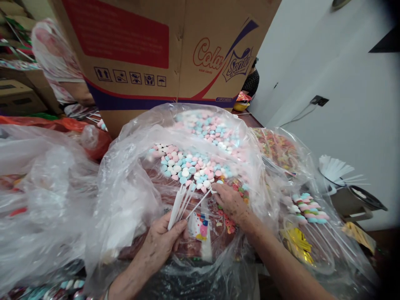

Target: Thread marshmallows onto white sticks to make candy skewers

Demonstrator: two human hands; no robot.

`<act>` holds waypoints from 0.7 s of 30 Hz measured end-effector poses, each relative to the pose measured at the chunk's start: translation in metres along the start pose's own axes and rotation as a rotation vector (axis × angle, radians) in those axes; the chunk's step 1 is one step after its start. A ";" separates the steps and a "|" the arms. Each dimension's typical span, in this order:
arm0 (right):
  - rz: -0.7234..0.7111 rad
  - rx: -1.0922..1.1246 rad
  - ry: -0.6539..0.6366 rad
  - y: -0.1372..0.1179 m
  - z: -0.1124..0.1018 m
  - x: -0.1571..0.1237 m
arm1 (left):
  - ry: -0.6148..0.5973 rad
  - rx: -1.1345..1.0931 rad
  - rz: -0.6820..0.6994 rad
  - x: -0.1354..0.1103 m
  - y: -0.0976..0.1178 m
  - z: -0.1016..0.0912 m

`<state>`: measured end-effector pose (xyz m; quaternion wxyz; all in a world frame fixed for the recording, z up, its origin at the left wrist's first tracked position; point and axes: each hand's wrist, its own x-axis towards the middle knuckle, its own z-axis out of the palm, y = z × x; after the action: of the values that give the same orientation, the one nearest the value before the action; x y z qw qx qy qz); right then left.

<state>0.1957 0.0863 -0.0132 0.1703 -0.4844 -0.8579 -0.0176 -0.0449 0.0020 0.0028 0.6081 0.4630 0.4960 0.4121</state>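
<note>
A fan of thin white sticks [179, 204] is gripped in my left hand [162, 233], their tips pointing away from me. One stick leans out to the right, its end at the fingertips of my right hand [231, 204]. Those fingers are pinched together, and what they hold is too small to make out. Just beyond lies a heap of pink, white and blue round candies [187, 164], spilling from a clear plastic bag [125, 166]. Colourful ring-shaped candies [229, 225] lie under and beside my right hand. A small printed packet [200, 227] is between my hands.
Behind the bag stands a large cardboard box [137, 54]. Finished-looking candy skewers [309, 208] and a gold foil bundle [298, 246] lie at right, near a container of white sticks [336, 168]. Crumpled plastic [46, 200] covers the left. Another person [56, 62] stands behind the box.
</note>
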 end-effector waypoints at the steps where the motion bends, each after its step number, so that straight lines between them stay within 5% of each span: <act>1: -0.003 -0.032 -0.022 -0.003 -0.002 0.000 | 0.002 0.003 0.002 0.000 0.000 0.000; 4: 0.018 -0.015 -0.057 -0.011 -0.006 0.002 | -0.005 0.024 0.014 0.001 -0.002 0.000; 8: 0.259 0.308 0.076 -0.010 -0.008 0.011 | 0.012 0.084 0.043 0.001 -0.006 0.003; 12: 0.619 1.095 0.298 -0.015 -0.015 0.018 | 0.043 0.159 0.088 0.002 -0.009 0.006; 15: 0.758 1.580 0.330 -0.030 -0.023 0.019 | 0.063 0.248 0.112 0.002 -0.008 0.006; 21: 0.793 1.692 0.369 -0.049 -0.029 0.022 | 0.097 0.372 0.134 0.005 -0.010 0.005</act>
<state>0.1522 0.0722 0.0275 0.5907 -0.4458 -0.3191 0.5921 -0.0391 0.0034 -0.0073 0.4588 0.5789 0.5602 0.3750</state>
